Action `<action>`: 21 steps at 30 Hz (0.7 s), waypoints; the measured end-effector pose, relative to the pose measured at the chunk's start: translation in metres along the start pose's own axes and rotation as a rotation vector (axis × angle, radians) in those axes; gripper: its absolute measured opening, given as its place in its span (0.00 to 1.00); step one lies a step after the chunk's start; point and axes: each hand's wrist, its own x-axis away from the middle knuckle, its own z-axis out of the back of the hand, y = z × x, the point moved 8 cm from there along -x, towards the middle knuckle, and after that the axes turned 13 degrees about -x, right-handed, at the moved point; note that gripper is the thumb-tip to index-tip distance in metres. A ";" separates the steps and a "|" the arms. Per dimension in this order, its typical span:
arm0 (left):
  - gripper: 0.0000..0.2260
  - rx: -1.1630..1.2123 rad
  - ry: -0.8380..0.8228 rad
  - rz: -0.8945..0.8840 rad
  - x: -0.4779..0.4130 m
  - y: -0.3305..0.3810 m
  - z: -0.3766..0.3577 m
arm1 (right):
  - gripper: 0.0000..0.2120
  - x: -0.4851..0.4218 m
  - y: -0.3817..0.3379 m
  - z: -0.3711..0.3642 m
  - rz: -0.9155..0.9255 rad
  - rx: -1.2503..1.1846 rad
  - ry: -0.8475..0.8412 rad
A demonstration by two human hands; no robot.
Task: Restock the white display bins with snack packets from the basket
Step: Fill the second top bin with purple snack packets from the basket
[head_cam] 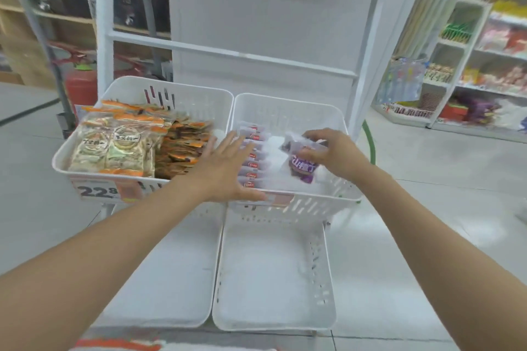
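Two white display bins stand side by side on the upper tier. The left bin (85, 168) is full of beige and orange snack packets (128, 145). The right bin (328, 120) holds a row of white packets with red labels (252, 164). My left hand (228, 171) lies flat with straight fingers over that row, at the bin's front left. My right hand (333, 151) grips a clear packet with a purple label (302, 164) inside the right bin, to the right of the row. The basket is not in view.
Two more white bins, the lower left bin (176, 279) and the lower right bin (273, 273), sit on the tier below. A price tag (98, 191) hangs on the left bin's front. A red extinguisher (81, 85) stands behind on the left. Stocked shelves (470, 65) line the right.
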 end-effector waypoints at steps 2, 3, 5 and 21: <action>0.54 -0.013 0.003 -0.017 0.001 0.000 -0.007 | 0.13 -0.003 0.025 -0.042 -0.103 -0.010 -0.273; 0.54 -0.029 0.016 -0.020 0.002 0.000 -0.008 | 0.12 0.002 0.034 -0.057 -0.188 -0.026 -0.408; 0.52 -0.033 0.037 -0.026 0.003 0.000 -0.008 | 0.18 0.014 0.051 -0.067 -0.377 -0.104 -0.543; 0.53 0.039 0.074 -0.029 0.009 0.003 -0.001 | 0.35 0.014 0.053 -0.077 -0.367 0.133 -0.610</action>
